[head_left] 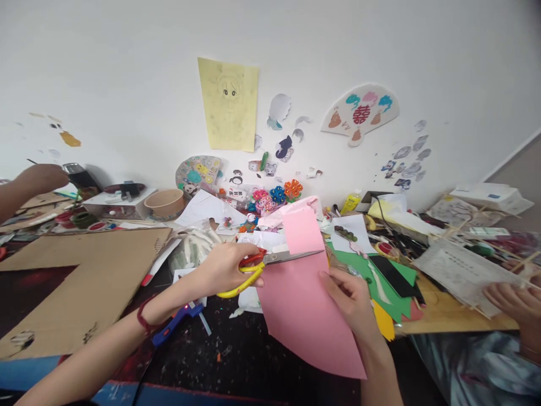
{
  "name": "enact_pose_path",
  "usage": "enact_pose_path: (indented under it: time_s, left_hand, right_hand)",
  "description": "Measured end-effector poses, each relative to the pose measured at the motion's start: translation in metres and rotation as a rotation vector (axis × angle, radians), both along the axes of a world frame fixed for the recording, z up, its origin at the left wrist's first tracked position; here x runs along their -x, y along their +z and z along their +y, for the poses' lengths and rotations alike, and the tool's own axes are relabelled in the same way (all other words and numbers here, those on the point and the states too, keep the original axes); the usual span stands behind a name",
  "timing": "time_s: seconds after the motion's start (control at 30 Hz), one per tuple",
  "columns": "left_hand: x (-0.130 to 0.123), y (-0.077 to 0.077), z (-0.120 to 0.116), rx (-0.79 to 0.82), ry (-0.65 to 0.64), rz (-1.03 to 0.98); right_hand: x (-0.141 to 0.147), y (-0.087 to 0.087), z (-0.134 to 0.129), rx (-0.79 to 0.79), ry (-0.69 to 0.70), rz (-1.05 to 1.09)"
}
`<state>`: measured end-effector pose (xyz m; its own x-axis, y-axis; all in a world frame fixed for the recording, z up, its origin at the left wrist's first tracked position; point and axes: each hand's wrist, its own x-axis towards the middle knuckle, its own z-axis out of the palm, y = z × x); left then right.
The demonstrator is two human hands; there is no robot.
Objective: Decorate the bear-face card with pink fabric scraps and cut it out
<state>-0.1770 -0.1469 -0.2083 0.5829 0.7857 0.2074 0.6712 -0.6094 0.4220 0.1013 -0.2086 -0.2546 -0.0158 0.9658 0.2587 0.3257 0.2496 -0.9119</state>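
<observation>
My left hand (228, 268) is closed on the handles of a pair of scissors (252, 270), one yellow and one red. Their metal blades point right and lie across the upper part of a pink paper sheet (304, 316), below a narrower pink flap that stands up at the top. On the sheet's right edge, my right hand (349, 290) pinches the paper, thumb in front and the other fingers partly behind it. The sheet hangs over the dark table (236, 361), its lower edge curved. A red band circles my left wrist.
Brown cardboard (105, 276) and a blue glue gun (177, 322) lie left. Green paper (397, 304) and a black phone (394, 276) lie right. Another person's hand (515, 304) is far right, another (44, 179) far left. Craft flowers (278, 195) stand behind.
</observation>
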Motion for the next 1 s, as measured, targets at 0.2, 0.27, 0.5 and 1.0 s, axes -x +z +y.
enact_pose_path:
  time_s: [0.2,0.27,0.5,1.0]
  left_hand:
    - [-0.004,-0.001,-0.002,0.025,0.004,-0.009]
    - [-0.005,-0.001,-0.002,0.017,-0.007,-0.018]
    - [-0.004,-0.008,0.005,0.001,-0.019,-0.015]
    - [0.015,-0.011,0.025,0.052,0.095,0.000]
  right_hand:
    - [0.001,-0.004,0.003,0.009,0.025,-0.041]
    - [0.001,-0.006,0.004,0.015,0.040,-0.045]
    - [0.001,-0.006,0.006,0.004,0.067,-0.050]
    - [0.018,-0.005,0.045,0.002,0.154,-0.052]
